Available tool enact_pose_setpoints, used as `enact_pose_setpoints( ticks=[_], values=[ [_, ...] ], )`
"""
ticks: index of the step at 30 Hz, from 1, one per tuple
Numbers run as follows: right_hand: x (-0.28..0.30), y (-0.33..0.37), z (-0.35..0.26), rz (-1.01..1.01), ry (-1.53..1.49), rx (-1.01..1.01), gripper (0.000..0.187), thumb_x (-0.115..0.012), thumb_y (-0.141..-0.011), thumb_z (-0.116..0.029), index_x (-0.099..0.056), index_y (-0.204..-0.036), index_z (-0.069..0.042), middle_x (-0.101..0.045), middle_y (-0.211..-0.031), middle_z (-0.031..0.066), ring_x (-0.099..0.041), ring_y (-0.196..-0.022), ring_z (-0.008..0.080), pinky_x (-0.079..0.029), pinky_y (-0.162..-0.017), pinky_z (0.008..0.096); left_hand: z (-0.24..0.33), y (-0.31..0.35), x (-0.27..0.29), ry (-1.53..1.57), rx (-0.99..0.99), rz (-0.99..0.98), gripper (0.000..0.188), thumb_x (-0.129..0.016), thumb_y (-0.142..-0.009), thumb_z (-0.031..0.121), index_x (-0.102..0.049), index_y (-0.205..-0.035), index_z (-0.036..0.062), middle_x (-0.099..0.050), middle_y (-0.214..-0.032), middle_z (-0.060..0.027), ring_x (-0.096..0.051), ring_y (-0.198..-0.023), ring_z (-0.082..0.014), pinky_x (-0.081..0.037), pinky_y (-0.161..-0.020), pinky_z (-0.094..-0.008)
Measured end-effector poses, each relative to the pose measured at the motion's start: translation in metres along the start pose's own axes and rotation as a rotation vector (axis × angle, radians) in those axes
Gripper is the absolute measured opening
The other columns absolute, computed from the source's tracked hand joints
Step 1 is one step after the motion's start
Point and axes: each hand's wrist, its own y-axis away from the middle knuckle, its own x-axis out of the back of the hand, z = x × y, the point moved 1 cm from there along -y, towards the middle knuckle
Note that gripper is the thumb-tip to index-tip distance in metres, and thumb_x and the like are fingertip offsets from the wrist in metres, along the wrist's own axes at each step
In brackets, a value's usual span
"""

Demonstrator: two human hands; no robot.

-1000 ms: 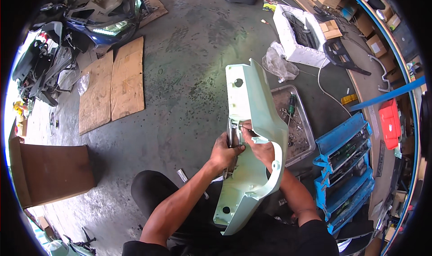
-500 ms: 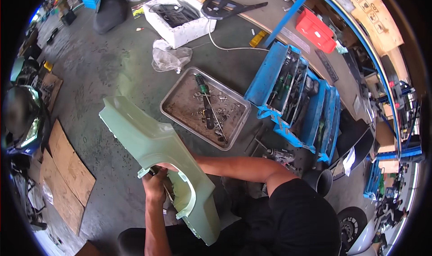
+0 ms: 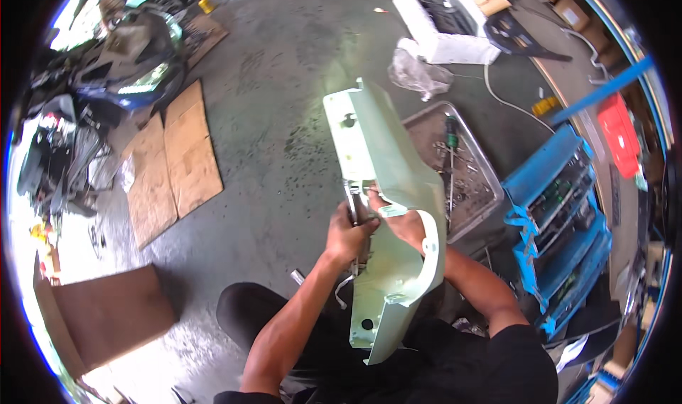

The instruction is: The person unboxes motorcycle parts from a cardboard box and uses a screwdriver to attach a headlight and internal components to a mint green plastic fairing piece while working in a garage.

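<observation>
A pale green moulded body panel (image 3: 408, 148) stands tilted in front of me, its hollow inner side turned to the left. My left hand (image 3: 348, 235) is closed around a narrow, dark, partly shiny piece (image 3: 354, 199) against the panel's inner side; its exact kind is unclear. From the right, my right hand (image 3: 403, 223) shows through the panel's curved cutout. Its fingers bend round the panel edge close to that piece, and the panel hides part of them. Below my left hand, a thin pale hooked strip (image 3: 344, 292) hangs beside the panel.
Behind the panel lies a metal tray (image 3: 490, 180) with a green-handled screwdriver (image 3: 452, 138) and small hardware. An unfolded blue toolbox (image 3: 533, 223) stands at right. Flat cardboard (image 3: 188, 155), a brown box (image 3: 114, 319) and motorcycle parts (image 3: 128, 63) are at left; a white foam box (image 3: 462, 49) is at the back.
The view has swung left, so the surroundings sit further right. The panel has turned, now showing its inner side, and both hands and the dark piece are in plainer sight.
</observation>
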Motion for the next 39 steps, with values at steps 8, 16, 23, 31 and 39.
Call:
enact_pose_setpoints(
  ticks=[8,16,23,31,39],
  values=[
    [-0.002,-0.001,-0.02,0.046,0.189,0.131,0.01,-0.068,-0.082,-0.002,-0.064,-0.091,0.001,-0.067,-0.09,0.0072,-0.064,-0.081,0.016,-0.051,-0.075,0.0292,0.009,0.003,0.006,-0.135,0.04,-0.029,0.041,-0.071,-0.082,0.002,-0.051,-0.118,-0.0011,-0.063,-0.101,-0.0062,-0.059,-0.091,-0.0148,-0.05,-0.084,-0.0325],
    [-0.005,-0.001,-0.004,0.045,0.201,0.129,0.012,-0.068,-0.082,0.001,-0.064,-0.093,0.0,-0.067,-0.092,0.0064,-0.063,-0.083,0.0148,-0.051,-0.077,0.0284,0.007,0.004,0.011,-0.193,0.054,-0.002,0.044,-0.075,-0.08,0.005,-0.051,-0.116,-0.0014,-0.062,-0.1,-0.0063,-0.059,-0.091,-0.0148,-0.05,-0.084,-0.0315],
    [-0.003,0.001,-0.004,0.046,0.461,0.363,0.014,-0.069,-0.083,-0.001,-0.064,-0.096,0.0,-0.066,-0.09,0.0051,-0.062,-0.078,0.0129,-0.051,-0.071,0.0268,-0.003,0.001,0.01,-0.162,-0.01,0.035,0.044,-0.08,-0.074,0.015,-0.054,-0.106,-0.0011,-0.063,-0.091,-0.0098,-0.058,-0.081,-0.0195,-0.049,-0.077,-0.0349],
    [-0.009,-0.003,-0.001,0.046,0.085,0.05,0.012,-0.065,-0.092,-0.01,-0.064,-0.101,-0.002,-0.063,-0.084,0.0025,-0.052,-0.059,0.0072,-0.044,-0.052,0.0238,-0.01,-0.003,0.011,-0.049,-0.011,0.011,0.043,-0.08,-0.074,0.015,-0.053,-0.103,-0.0017,-0.062,-0.09,-0.011,-0.059,-0.08,-0.0208,-0.049,-0.076,-0.0357],
    [-0.002,-0.006,0.014,-0.014,0.22,0.342,0.014,-0.064,-0.092,-0.009,-0.064,-0.102,0.001,-0.066,-0.089,0.0057,-0.059,-0.069,0.0125,-0.048,-0.061,0.0266,-0.002,0.001,0.012,-0.235,0.006,0.039,0.04,-0.078,-0.075,0.013,-0.053,-0.104,-0.0009,-0.061,-0.089,-0.0093,-0.057,-0.081,-0.0183,-0.049,-0.075,-0.0344]
  ],
)
